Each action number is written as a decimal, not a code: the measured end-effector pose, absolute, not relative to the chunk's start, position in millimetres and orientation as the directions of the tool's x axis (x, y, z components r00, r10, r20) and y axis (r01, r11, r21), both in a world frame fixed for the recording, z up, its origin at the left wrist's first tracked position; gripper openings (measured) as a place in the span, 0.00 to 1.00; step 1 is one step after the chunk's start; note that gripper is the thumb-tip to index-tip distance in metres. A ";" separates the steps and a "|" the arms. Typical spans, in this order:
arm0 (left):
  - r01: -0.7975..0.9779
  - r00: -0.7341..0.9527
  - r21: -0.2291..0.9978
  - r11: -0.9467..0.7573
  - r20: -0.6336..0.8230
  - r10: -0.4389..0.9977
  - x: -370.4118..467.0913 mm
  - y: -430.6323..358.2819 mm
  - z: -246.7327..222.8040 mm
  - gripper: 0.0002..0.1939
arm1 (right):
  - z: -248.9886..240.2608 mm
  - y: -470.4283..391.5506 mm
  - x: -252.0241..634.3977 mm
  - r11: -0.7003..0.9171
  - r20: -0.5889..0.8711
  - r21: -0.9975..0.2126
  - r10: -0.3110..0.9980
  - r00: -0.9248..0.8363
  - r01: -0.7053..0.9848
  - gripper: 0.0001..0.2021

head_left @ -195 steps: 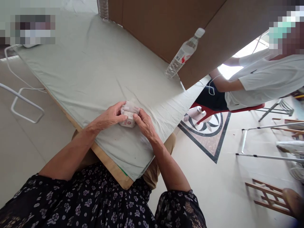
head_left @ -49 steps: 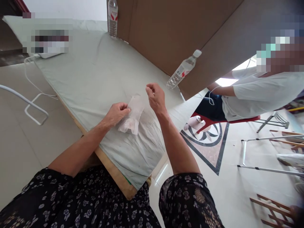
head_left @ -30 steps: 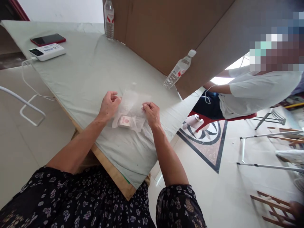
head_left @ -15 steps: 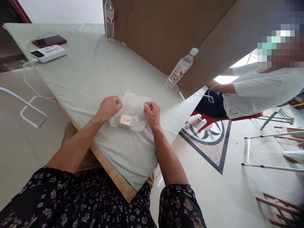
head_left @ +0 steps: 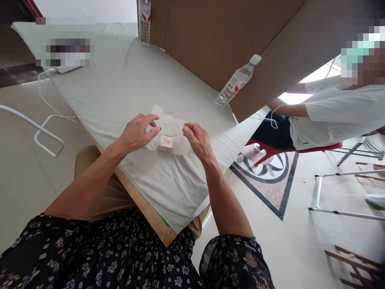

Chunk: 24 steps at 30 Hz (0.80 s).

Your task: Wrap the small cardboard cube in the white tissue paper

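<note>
A small white box [head_left: 166, 142] with red print sits on a crumpled sheet of clear bubble wrap [head_left: 173, 125], which is spread on the cloth-covered table. At the sheet's left side is my left hand [head_left: 136, 133], open, with thumb and fingers apart. My right hand [head_left: 199, 141] is by the sheet's right edge, its fingers loosely curled and apparently holding nothing. Part of the sheet's right edge is hidden behind that hand.
A large cardboard panel [head_left: 204, 44] stands at the back, with one water bottle [head_left: 236, 85] leaning near it and another bottle [head_left: 144, 22] upright. A white device [head_left: 72, 64] with a cable lies far left. A person in a white shirt [head_left: 339, 112] sits at right.
Both hands have loosened from their pinch on the bubble wrap, and the left fingers have spread. The sheet lies flatter around the box. The whole view has shifted slightly.
</note>
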<state>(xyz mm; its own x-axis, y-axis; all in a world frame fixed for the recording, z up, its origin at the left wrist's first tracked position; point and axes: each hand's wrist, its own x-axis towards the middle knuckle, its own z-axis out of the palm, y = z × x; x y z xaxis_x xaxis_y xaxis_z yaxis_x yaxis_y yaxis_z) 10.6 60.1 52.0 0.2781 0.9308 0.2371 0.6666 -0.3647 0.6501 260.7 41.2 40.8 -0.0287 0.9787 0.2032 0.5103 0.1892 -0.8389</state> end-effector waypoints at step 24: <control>0.830 0.509 0.318 -0.458 -0.094 0.856 12.7 21.5 21.6 0.55 | 16.2 15.4 236.6 0.309 0.227 -0.574 0.950 -0.215 0.758 0.24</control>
<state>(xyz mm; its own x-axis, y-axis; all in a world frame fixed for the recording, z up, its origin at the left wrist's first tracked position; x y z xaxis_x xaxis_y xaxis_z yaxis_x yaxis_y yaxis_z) 12.7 21.5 21.6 0.5085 0.8559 -0.0939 0.8299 -0.4581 0.3184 236.6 15.4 16.2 -0.2152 0.9499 0.2267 0.7583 0.3088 -0.5740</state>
